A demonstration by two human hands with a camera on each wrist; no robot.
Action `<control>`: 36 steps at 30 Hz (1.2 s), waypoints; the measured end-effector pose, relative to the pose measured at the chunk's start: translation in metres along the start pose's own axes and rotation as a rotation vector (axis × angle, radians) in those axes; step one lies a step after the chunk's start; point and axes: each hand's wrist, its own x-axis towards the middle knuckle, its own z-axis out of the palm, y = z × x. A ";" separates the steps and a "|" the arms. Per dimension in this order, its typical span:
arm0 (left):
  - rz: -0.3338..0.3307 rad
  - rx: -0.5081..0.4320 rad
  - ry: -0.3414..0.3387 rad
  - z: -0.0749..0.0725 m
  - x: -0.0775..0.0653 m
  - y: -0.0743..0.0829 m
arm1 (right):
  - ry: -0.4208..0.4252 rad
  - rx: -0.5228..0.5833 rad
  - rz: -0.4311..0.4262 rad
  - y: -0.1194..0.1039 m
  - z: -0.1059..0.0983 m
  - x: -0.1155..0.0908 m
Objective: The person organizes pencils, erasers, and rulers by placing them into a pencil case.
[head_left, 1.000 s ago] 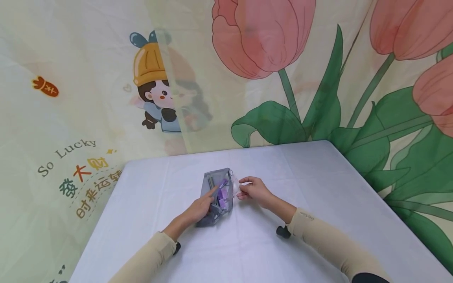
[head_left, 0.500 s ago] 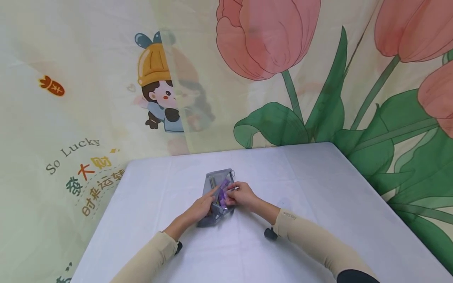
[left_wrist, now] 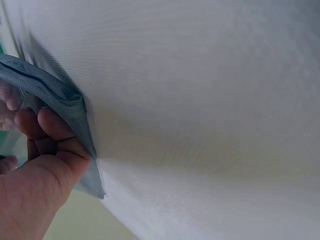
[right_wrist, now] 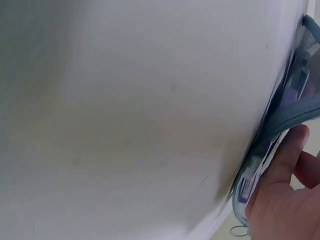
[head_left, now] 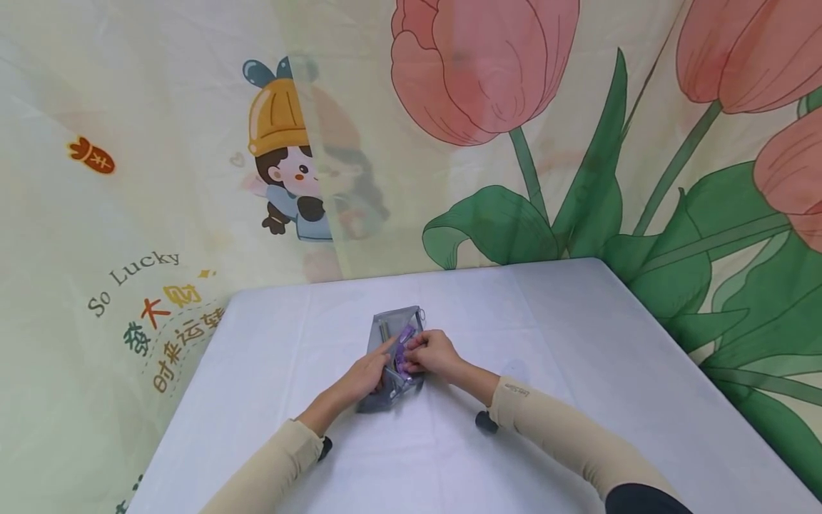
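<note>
A grey see-through pencil case (head_left: 393, 325) lies on the white table, with pens and purple items (head_left: 407, 334) visible inside. My left hand (head_left: 366, 375) holds its near left side, index finger laid across the top. In the left wrist view, curled fingertips of the left hand (left_wrist: 47, 150) grip the grey mesh edge (left_wrist: 65, 97). From the right, my right hand (head_left: 438, 355) reaches to the case's opening, fingers bent over the purple items. The right wrist view shows the right hand's fingers (right_wrist: 282, 160) under the zip edge (right_wrist: 295, 112); what they hold is hidden.
White cloth covers the table (head_left: 546, 343), which ends at a printed wall hanging (head_left: 359, 143) with tulips and a cartoon figure. A small ring (head_left: 422, 315) hangs at the case's far right corner. Dark wrist cameras (head_left: 486, 422) sit under the forearms.
A second ago my right hand pinched a clear whitish thing beside the case. It has since moved left and into the opening, and that thing no longer shows. My left hand stays in place.
</note>
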 end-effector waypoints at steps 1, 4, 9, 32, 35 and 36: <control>-0.003 -0.005 0.000 0.000 0.001 0.000 | 0.005 -0.013 -0.004 0.000 0.001 -0.001; -0.013 -0.014 0.000 0.001 0.002 0.001 | 0.022 -0.077 -0.031 -0.001 0.004 -0.003; -0.020 -0.033 -0.008 0.002 0.002 0.002 | 0.021 -0.224 -0.112 0.003 0.002 -0.006; 0.003 0.028 0.043 0.002 0.000 0.000 | 0.000 -1.317 -0.687 -0.001 -0.078 -0.058; 0.009 0.043 0.042 0.003 0.000 0.000 | 0.010 -1.322 -0.664 0.005 -0.086 -0.062; 0.012 0.055 0.042 0.003 0.000 0.000 | 0.013 -1.318 -0.655 0.007 -0.089 -0.063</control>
